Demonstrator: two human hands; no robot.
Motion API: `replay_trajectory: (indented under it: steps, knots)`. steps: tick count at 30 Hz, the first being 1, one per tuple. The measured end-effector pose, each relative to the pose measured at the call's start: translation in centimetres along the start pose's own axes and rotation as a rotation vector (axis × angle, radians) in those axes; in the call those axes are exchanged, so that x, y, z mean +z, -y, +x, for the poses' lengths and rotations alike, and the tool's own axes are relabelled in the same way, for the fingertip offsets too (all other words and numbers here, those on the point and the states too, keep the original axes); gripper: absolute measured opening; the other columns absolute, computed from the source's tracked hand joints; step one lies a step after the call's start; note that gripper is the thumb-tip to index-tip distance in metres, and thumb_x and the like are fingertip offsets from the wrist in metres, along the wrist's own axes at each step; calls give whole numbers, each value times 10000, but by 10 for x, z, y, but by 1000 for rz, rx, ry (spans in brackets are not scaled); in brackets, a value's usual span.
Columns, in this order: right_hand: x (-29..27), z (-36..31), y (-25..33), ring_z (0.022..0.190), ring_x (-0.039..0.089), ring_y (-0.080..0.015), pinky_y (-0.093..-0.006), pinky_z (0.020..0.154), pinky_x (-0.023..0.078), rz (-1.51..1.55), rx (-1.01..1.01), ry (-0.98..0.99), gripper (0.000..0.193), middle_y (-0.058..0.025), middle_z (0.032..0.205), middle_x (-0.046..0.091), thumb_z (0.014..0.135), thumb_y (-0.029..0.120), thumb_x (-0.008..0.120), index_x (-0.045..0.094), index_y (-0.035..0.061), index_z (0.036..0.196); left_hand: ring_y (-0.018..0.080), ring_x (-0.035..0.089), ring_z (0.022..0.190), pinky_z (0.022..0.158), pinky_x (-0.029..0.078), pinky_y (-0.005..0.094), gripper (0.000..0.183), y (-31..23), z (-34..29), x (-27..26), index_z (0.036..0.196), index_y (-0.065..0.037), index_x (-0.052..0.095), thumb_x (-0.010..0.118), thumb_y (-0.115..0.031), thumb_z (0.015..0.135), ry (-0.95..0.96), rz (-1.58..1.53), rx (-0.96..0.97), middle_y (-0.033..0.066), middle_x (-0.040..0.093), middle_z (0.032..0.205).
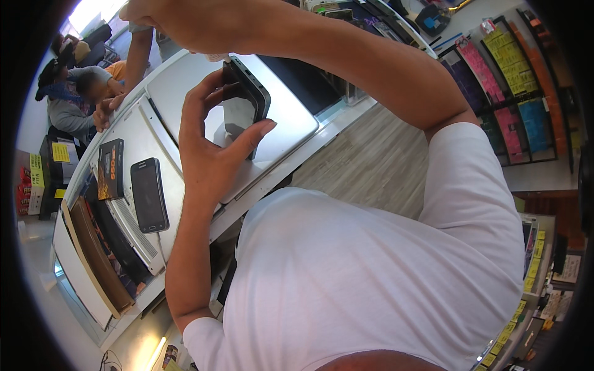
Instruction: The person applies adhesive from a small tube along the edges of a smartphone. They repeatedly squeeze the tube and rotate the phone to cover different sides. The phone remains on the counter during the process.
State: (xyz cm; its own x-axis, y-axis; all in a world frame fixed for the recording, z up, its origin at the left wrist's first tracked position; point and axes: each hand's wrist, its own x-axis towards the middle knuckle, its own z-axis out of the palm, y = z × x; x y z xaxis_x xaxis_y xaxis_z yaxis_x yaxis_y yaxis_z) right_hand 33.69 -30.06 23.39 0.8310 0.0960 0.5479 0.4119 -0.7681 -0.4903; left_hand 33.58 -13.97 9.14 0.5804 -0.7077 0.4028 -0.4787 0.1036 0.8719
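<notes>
My left hand [210, 139] grips a dark smartphone [258, 89], thumb on one side and fingers on the other. The phone is held up on edge, with its port end toward the upper side. My right arm reaches across the top of the view. My right hand [179, 23], bent and partly cut off by the upper edge, is above the phone. A small whitish piece [216, 57] shows under it, close to the phone's top; its kind is unclear. Beneath the hands lies a closed silver laptop [288, 114].
Another silver device [133, 133] lies at left, bearing a black phone [150, 195] with a cable and a dark box [111, 170]. An open cardboard box [93, 260] stands nearer left. Other people [86, 93] sit across the counter. Racks of coloured packets [507, 62] hang at right.
</notes>
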Motion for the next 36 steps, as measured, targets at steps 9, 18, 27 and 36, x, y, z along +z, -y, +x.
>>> replay_trajectory:
  steps: [9,18,27,36]
  knots:
    - [14,8,-19,762,710,-407,-496,726,551,-398,-250,-193,224,-320,783,670,953,9,574,633,-102,768,293,644,1292,1164,450,465,920,-1,1,0,1468,-76,554,999,-296,694,7,-9,0,139,694,1355]
    - [16,19,-37,733,773,-384,-441,663,592,-427,-106,-17,153,-295,724,696,889,5,668,720,-107,799,293,642,1291,1168,440,474,947,1,1,-1,1477,-69,550,1002,-307,679,20,-18,-6,143,683,1372]
    - [-9,14,-18,492,564,-245,-393,527,484,426,271,-204,300,-86,593,561,1035,161,518,617,9,796,286,652,1279,1163,448,478,927,5,0,-2,1473,-83,562,1000,-313,689,-2,-20,13,140,688,1364]
    - [-50,-47,30,457,463,-124,-293,497,465,1186,-29,-368,362,8,556,465,1097,306,488,518,155,770,297,679,1239,1117,503,439,868,1,6,-1,1445,-44,581,973,-397,756,-78,-166,-131,164,703,1318]
